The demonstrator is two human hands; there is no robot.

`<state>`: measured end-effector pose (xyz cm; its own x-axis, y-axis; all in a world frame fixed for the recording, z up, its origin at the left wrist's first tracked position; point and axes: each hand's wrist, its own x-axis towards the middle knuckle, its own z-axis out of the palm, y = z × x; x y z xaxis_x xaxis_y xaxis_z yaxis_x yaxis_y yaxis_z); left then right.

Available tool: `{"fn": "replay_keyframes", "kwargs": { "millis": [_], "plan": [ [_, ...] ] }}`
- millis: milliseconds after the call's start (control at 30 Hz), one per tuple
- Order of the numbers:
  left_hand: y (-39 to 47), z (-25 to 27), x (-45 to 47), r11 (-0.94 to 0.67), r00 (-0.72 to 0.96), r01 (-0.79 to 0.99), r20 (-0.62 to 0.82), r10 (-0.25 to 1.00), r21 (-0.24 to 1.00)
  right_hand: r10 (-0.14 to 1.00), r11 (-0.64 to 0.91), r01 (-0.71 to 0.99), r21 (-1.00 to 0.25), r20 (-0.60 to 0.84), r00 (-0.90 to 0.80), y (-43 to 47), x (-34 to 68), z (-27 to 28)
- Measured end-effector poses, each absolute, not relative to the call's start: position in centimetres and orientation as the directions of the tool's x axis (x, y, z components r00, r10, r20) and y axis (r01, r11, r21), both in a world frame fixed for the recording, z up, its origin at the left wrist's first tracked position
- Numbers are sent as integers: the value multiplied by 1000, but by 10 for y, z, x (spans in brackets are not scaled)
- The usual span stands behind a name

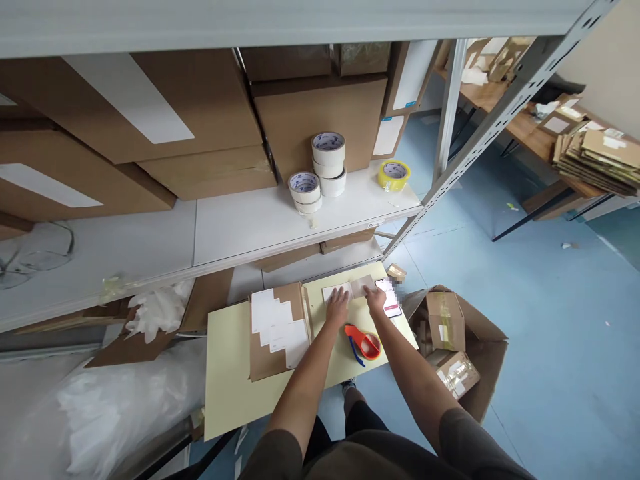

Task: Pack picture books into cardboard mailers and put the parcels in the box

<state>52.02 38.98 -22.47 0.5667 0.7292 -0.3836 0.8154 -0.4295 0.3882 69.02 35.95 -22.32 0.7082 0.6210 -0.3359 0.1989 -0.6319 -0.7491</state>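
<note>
Here, nearest first:
Tape dispenser: the red and blue plastic tape dispenser (364,343) lies on the pale yellow table top (230,373), just in front of your hands and touched by neither.
Left hand: your left hand (337,308) rests palm down, fingers spread flat, on the small flat brown and white parcel (350,291); it presses rather than grips.
Right hand: your right hand (375,300) lies on the right end of that same parcel, fingers loosely bent; you cannot tell whether it pinches an edge.
Phone: the smartphone with a lit screen (391,298) lies touching the right hand's far side.
Labelled box: the flat brown cardboard box covered with white labels (278,328) lies left of your left hand.
Floor carton: the open brown carton of small taped packages (457,350) stands on the blue floor, right of the table.
Shelf: the white metal shelf (240,223) beyond carries white tape rolls (320,172), a yellow tape roll (394,175) and large brown boxes (320,120).
</note>
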Motion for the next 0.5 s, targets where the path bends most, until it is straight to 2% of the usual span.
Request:
{"fn": "replay_keyframes", "kwargs": {
  "millis": [133,233,367,500],
  "plan": [
    [392,-233,518,-451,579,809,-378,722,377,665,-624,294,-724,-294,687,364,706,-210],
    [393,-236,517,-479,592,801,-361,720,359,705,-640,409,-651,-285,649,367,722,-198],
    [392,-235,514,-496,604,794,-357,713,352,683,-709,469,-526,-346,644,362,731,-190],
    [393,-228,519,-474,583,809,-383,716,347,676,-728,509,-459,-359,643,355,725,-191]
  ]
}}
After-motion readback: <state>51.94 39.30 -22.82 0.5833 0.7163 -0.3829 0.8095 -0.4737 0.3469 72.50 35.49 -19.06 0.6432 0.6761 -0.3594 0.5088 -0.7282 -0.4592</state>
